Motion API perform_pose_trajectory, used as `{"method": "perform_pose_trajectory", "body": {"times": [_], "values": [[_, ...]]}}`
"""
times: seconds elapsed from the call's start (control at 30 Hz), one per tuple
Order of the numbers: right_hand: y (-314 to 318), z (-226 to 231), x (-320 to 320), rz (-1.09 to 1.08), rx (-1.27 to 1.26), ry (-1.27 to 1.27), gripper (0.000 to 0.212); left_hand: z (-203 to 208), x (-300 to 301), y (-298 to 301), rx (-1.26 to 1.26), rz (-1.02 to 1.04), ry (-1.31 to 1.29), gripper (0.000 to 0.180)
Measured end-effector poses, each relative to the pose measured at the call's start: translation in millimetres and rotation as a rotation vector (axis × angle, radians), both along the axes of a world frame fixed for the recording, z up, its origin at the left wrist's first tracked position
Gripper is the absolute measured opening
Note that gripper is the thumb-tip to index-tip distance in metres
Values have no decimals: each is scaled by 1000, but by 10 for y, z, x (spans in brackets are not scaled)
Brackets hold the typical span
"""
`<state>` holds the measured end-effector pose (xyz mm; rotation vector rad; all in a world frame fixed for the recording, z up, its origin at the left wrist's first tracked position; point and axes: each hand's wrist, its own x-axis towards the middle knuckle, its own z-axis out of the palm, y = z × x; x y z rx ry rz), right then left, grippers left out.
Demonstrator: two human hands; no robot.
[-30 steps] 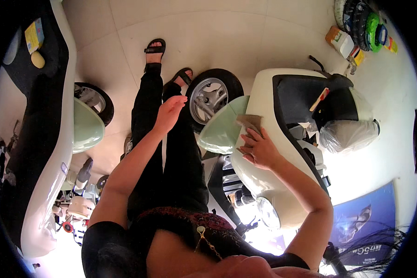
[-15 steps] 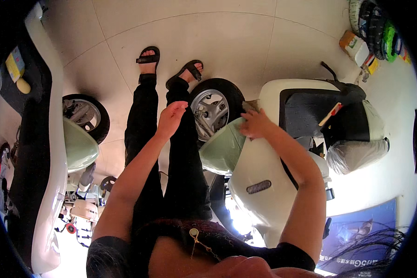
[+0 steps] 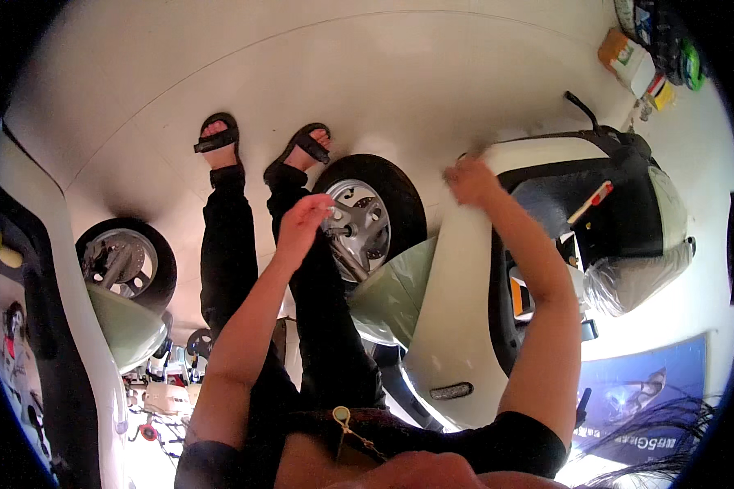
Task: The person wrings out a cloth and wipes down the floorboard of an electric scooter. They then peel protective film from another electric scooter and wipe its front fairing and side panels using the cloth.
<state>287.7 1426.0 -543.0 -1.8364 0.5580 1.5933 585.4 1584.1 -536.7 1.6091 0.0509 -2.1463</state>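
My right hand (image 3: 470,181) is smeared by motion at the upper edge of a white scooter's body panel (image 3: 457,301). Its fingers are closed, and a bit of grey-brown cloth (image 3: 464,156) shows dimly at them. My left hand (image 3: 306,222) hangs in the air in front of the scooter's wheel (image 3: 371,218), its fingers loosely bent and slightly apart. I make out nothing held in it. A pale green fender (image 3: 395,293) covers the wheel's lower side. The scooter's black footboard and seat area (image 3: 538,200) lies right of my right wrist.
A second white scooter (image 3: 65,285) stands at the left with its own wheel (image 3: 159,261) and green fender. A red-and-wood-handled brush (image 3: 591,202) rests on the near scooter. Boxes (image 3: 625,61) and tyres (image 3: 669,41) stand far right; a blue poster (image 3: 644,391) is lower right.
My right hand has moved up and to the right, from beside the green fender to the white panel's upper edge. The view has shifted; my left hand stays in front of the wheel.
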Motion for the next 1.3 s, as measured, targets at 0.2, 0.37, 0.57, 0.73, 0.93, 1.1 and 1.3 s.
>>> {"method": "perform_pose_trajectory", "body": {"times": [0.2, 0.37, 0.57, 0.73, 0.93, 1.1, 1.3], "values": [[316, 453, 63, -144, 140, -578, 25, -118, 59, 48, 179, 27, -42, 28], [-324, 20, -680, 58, -254, -152, 41, -108, 12, -100, 112, -40, 20, 28], [-454, -135, -1202, -144, -783, 414, 47, -126, -5, -113, 98, -1, 31, 28], [116, -162, -448, 56, -333, 83, 36, -108, -1, -75, 107, -17, 24, 27], [53, -543, -543, 48, -13, 56, 35, -107, 33, -202, 137, 7, -1, 29], [-135, -723, -538, -124, -249, 398, 32, -143, 35, -169, 132, 10, 12, 29], [314, -508, -252, -112, 74, 111, 38, -155, 19, -107, 124, -28, -5, 28]]}}
